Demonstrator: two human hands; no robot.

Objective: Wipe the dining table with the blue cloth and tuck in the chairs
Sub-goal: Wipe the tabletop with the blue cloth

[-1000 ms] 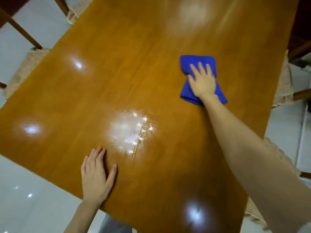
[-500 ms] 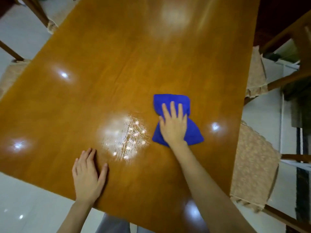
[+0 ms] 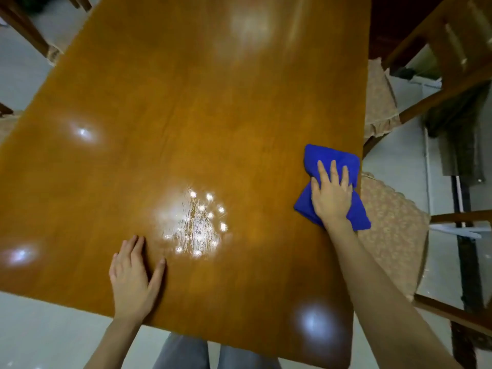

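The blue cloth (image 3: 327, 159) lies bunched at the right edge of the glossy wooden dining table (image 3: 186, 115), one corner hanging past the edge. My right hand (image 3: 331, 194) presses flat on the cloth with straight fingers. My left hand (image 3: 134, 278) rests flat on the table near its front edge. A pale streaky patch (image 3: 197, 225) under a light reflection lies between the two hands.
Two chairs with beige cushioned seats stand at the table's right side, one near (image 3: 394, 235) and one farther (image 3: 378, 99), both partly pulled out. More chair parts (image 3: 24, 27) show at the far left. The floor is pale tile (image 3: 40, 334).
My right hand has slid the cloth from the far middle toward me, then right to the table's edge. My left hand has stayed in place on the table.
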